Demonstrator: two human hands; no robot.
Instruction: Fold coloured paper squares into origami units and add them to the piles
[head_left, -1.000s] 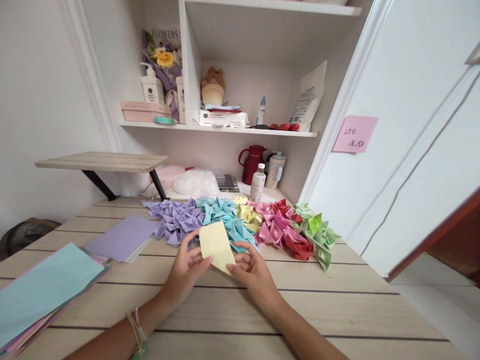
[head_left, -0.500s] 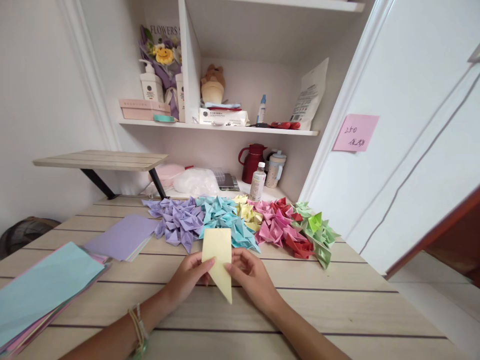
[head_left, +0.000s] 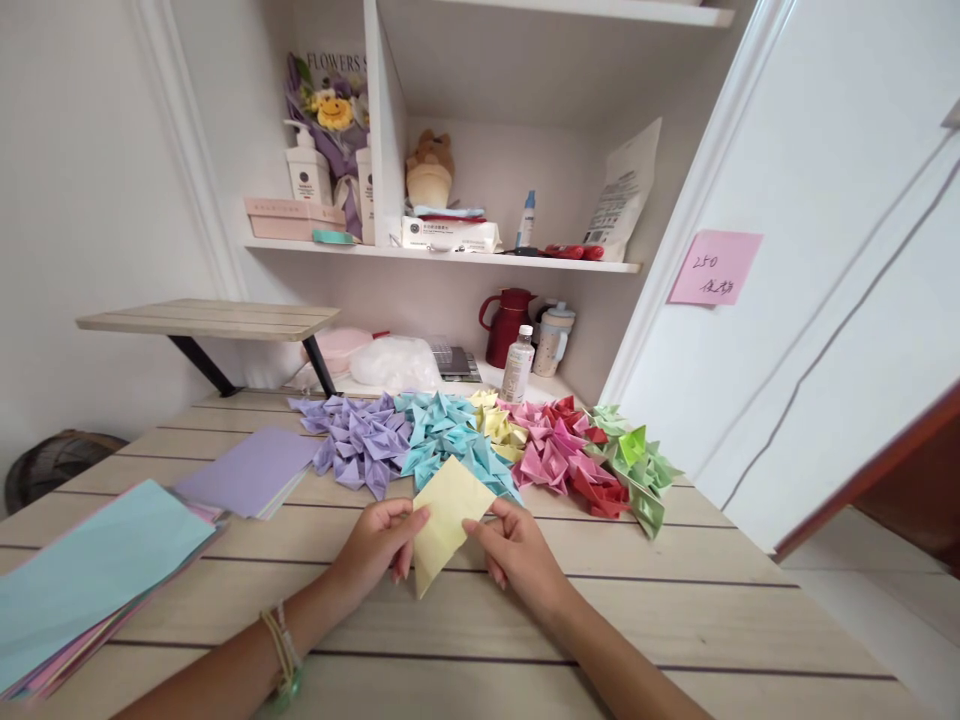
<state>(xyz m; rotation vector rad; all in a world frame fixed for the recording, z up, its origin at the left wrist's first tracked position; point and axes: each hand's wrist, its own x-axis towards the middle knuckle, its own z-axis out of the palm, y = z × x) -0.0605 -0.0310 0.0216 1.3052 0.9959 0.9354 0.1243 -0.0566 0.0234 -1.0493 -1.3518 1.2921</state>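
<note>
A pale yellow sheet of paper (head_left: 448, 515), partly folded and narrowing toward its lower end, is held up just above the table. My left hand (head_left: 390, 540) pinches its left edge between thumb and fingers. On the opposite edge, the thumb and fingers of my right hand (head_left: 514, 545) are closed on the paper too. Just beyond it lie folded paper pieces in colour groups: purple pieces (head_left: 364, 440), light blue pieces (head_left: 450, 430), yellow pieces (head_left: 502, 425), pink pieces (head_left: 551, 455), red pieces (head_left: 600, 493) and green pieces (head_left: 637, 460).
To the left lie a stack of coloured paper (head_left: 97, 560) and purple sheets (head_left: 251, 468). A small raised stand (head_left: 210, 318) is at the back left. Behind the folded pieces are a bottle (head_left: 517, 365), a red jug (head_left: 510, 325) and a cup (head_left: 553, 340).
The yellow paper has been turned from upright to slanted, its upper end leaning right and its point now lower left. Both hands have shifted slightly with it.
</note>
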